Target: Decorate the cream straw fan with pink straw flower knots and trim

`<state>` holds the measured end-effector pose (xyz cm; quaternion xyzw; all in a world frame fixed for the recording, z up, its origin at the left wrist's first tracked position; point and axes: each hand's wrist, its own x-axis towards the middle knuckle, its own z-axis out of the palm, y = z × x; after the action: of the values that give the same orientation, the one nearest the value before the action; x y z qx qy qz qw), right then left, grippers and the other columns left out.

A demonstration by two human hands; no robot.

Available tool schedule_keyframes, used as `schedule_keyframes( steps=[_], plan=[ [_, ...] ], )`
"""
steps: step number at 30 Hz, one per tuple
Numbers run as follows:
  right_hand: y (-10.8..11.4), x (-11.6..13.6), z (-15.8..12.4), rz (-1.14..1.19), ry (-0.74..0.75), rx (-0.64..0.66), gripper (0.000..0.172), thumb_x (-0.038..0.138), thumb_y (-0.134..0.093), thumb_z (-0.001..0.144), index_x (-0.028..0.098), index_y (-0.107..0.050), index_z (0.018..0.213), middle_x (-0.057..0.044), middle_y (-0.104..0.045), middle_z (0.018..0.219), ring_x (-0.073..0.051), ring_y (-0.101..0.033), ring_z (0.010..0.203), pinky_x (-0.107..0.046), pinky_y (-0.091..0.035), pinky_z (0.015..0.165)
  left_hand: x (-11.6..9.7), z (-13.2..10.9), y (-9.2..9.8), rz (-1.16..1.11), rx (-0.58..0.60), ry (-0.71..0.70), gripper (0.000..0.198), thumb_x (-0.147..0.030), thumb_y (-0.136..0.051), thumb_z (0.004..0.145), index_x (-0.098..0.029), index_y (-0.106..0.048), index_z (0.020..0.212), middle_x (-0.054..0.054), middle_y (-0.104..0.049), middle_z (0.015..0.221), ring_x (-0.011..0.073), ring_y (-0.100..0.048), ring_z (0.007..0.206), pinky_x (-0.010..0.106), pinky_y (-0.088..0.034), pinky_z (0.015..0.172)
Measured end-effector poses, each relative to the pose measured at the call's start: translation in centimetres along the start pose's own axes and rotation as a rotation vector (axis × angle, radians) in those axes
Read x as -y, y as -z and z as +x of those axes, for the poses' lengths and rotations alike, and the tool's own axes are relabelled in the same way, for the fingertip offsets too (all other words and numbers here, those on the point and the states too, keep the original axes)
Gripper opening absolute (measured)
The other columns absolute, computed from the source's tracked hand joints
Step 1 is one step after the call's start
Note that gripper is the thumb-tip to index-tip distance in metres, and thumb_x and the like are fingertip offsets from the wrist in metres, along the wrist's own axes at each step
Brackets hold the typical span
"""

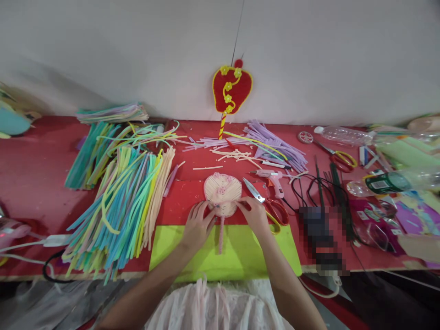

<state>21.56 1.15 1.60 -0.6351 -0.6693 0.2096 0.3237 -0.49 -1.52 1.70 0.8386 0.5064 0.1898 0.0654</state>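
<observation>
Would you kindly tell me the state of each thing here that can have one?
Cream fan, lying flat, touched by both hands.
Left hand, fingertips on fan's lower edge.
Right hand, fingertips on fan's lower edge.
Red-handled scissors, lying flat.
Glue gun, lying on its side.
Red fan, upright against wall.
Clear bottle, on its side.

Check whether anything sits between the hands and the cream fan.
Nothing visible: the left hand and right hand both touch the lower edge of the cream fan. The scissors lie beside the right hand, not between.
</observation>
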Motion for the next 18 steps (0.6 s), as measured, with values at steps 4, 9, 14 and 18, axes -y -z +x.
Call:
schedule_keyframes(
  steps=[4,9,14,18],
  plan=[
    [0.1,0.0,0.0,0.002,0.002,0.005,0.026,0.041,-0.053,0.086,0.019,-0.065,0.08,-0.007,-0.069,0.079,-0.02,-0.063,0.074,-0.033,-0.048,0.071,0.0,0.0,0.0,-0.007,-0.004,0.0,0.03,-0.022,-0.048,0.088,-0.024,-0.061,0.115,0.013,-0.05,0.123,0.0272,-0.046,0.116,0.046,-0.042,0.098],
    [0.4,0.2,0.0,0.001,0.018,0.025,0.024,0.04,-0.052,0.086,0.02,-0.066,0.082,-0.006,-0.069,0.079,-0.02,-0.063,0.075,-0.033,-0.048,0.072,0.1,0.0,-0.1,-0.032,-0.007,0.01,0.031,-0.022,-0.048,0.088,-0.023,-0.06,0.116,0.013,-0.051,0.123,0.0274,-0.047,0.117,0.047,-0.042,0.098],
    [1.2,0.0,-0.4,-0.049,0.019,0.013,0.023,0.04,-0.054,0.085,0.021,-0.067,0.08,-0.006,-0.069,0.08,-0.02,-0.063,0.075,-0.036,-0.046,0.077,0.2,0.0,-0.2,-0.048,-0.01,0.016,0.03,-0.022,-0.048,0.088,-0.024,-0.061,0.114,0.012,-0.052,0.122,0.0267,-0.047,0.117,0.047,-0.041,0.099],
    [1.6,0.2,-1.0,-0.015,-0.045,0.031,0.022,0.041,-0.057,0.083,0.022,-0.068,0.079,-0.004,-0.07,0.079,-0.021,-0.063,0.076,-0.038,-0.044,0.081,0.2,0.0,-0.3,-0.019,-0.005,0.01,0.03,-0.022,-0.047,0.088,-0.023,-0.061,0.114,0.013,-0.052,0.122,0.0266,-0.048,0.116,0.046,-0.042,0.099]
  ],
)
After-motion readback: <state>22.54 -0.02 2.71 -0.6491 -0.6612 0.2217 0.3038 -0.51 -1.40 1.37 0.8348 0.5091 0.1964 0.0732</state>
